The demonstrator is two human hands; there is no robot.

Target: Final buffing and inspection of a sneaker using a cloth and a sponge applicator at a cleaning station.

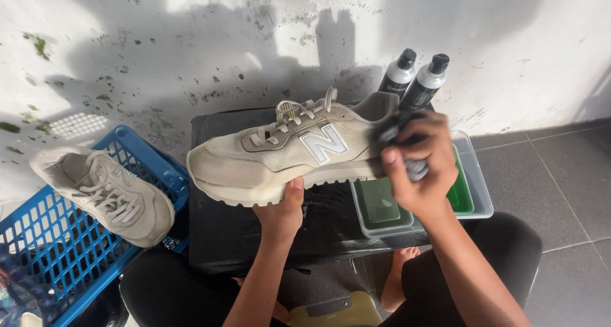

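Observation:
A beige sneaker (pixel 280 152) with pale laces is held on its side above a black covered stand (pixel 216 238), toe pointing left. My left hand (pixel 281 211) grips it from below at the middle of the sole. My right hand (pixel 417 165) is closed on a dark grey cloth (pixel 417 169) pressed against the sneaker's heel.
A second beige sneaker (pixel 105 193) lies on the edge of a blue plastic crate (pixel 57 244) at the left. Two dark bottles with white collars (pixel 414 79) stand by the stained white wall. A clear tray (pixel 474 180) with green containers sits on the stand, behind my right hand.

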